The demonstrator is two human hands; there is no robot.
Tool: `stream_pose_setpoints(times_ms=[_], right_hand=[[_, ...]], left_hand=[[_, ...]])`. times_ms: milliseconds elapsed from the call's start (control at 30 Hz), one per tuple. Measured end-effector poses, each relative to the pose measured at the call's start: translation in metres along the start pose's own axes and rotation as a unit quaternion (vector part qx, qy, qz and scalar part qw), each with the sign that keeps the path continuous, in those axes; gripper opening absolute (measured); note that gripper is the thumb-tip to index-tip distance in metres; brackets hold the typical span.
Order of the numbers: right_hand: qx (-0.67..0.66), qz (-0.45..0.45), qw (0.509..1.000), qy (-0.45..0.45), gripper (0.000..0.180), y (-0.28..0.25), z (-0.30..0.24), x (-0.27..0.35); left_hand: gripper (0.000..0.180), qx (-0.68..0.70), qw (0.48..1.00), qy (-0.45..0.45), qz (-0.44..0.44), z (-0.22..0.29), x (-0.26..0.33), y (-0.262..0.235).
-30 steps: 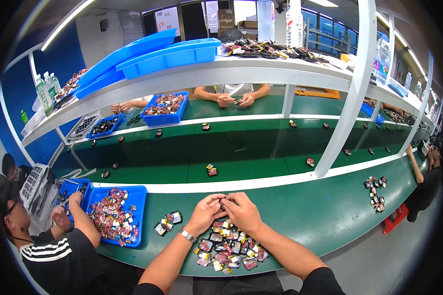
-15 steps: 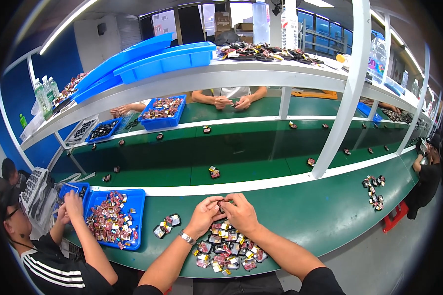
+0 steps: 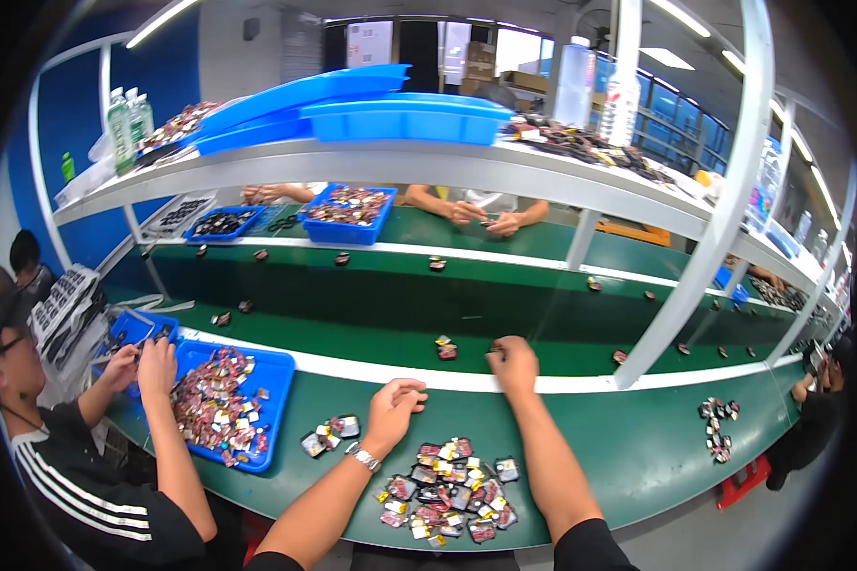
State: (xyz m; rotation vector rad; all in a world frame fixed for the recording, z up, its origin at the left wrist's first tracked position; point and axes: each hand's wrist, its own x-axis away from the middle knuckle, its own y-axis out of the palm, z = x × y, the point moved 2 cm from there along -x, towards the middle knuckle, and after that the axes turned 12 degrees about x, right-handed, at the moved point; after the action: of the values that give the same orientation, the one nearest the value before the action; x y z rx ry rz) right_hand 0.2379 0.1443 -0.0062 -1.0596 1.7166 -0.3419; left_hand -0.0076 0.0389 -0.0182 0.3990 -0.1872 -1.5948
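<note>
My right hand (image 3: 516, 368) reaches over the white rail at the edge of the green belt. Its fingers are closed on a small black electronic module (image 3: 494, 358), mostly hidden by them. My left hand (image 3: 393, 411), with a metal watch at its wrist, hovers above the green tabletop just short of the rail. Its fingers are loosely curved and apart, with nothing in them. Between my forearms lies a pile of small electronic modules (image 3: 448, 490), black casings with red boards, silver cells and yellow tape. Left of my left wrist sits a small group of similar modules (image 3: 330, 435).
A blue tray (image 3: 283, 400) of red-and-white parts stands left, beside a co-worker (image 3: 76, 457) handling a part. Single modules (image 3: 446, 348) are spaced along the belt (image 3: 381, 333). A white post (image 3: 681, 295) and overhead shelf (image 3: 257, 178) frame the line. More modules (image 3: 719, 428) lie right.
My hands, together over the pile before, have separated. The right has moved forward and right to the belt with the module; the left has let go. The view has shifted slightly.
</note>
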Motion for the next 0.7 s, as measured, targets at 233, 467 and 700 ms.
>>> stream_pose_setpoints(times_ms=[233, 467, 700], right_hand=[[0.104, -0.060, 0.993, -0.022, 0.058, 0.002, -0.067, -0.008], [0.026, -0.119, 0.992, -0.026, 0.049, 0.043, -0.059, -0.005], [-0.182, -0.245, 0.947, -0.103, 0.069, -0.057, -0.094, 0.056]], left_hand=[[0.014, -0.083, 0.996, -0.001, 0.031, 0.003, 0.005, -0.006], [0.014, -0.061, 0.998, 0.005, -0.007, 0.006, 0.000, 0.001], [0.033, -0.015, 0.995, -0.083, -0.052, 0.006, 0.001, -0.012]])
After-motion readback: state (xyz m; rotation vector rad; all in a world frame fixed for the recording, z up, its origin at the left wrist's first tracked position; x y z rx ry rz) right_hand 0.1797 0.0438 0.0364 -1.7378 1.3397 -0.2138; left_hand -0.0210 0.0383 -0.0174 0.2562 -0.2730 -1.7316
